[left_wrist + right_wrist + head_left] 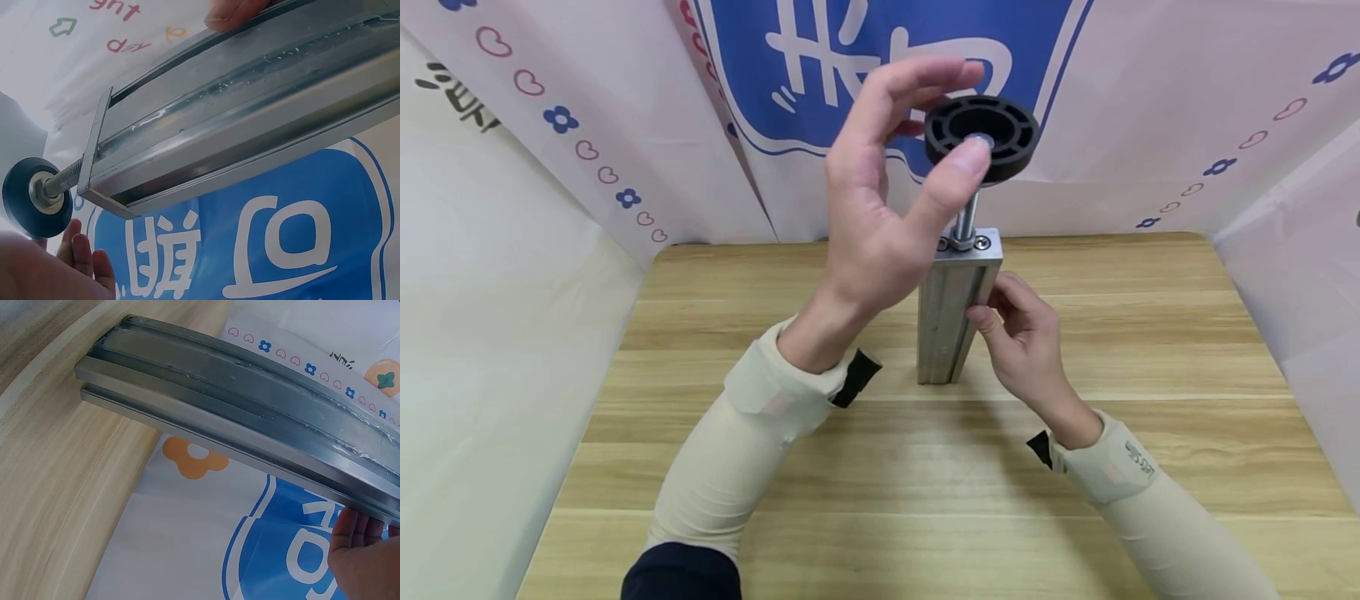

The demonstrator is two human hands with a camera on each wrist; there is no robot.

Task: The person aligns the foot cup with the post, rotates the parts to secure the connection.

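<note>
An aluminium profile stands upright on the table, with an end plate fastened by screws on its top. A threaded rod with a nut rises from this plate and carries a round black levelling foot. My left hand is curved round the foot, the thumb across its near side and the fingers behind its left and far edge. Lower down, my right hand pinches the profile's right side, thumb in front. The left wrist view shows the foot and rod from the side; the right wrist view shows the profile's base.
The wooden table extends around the profile. A printed cloth with a blue sign hangs just behind the table's far edge. White side walls flank it. Both forearms wear pale sleeves with black wrist pieces.
</note>
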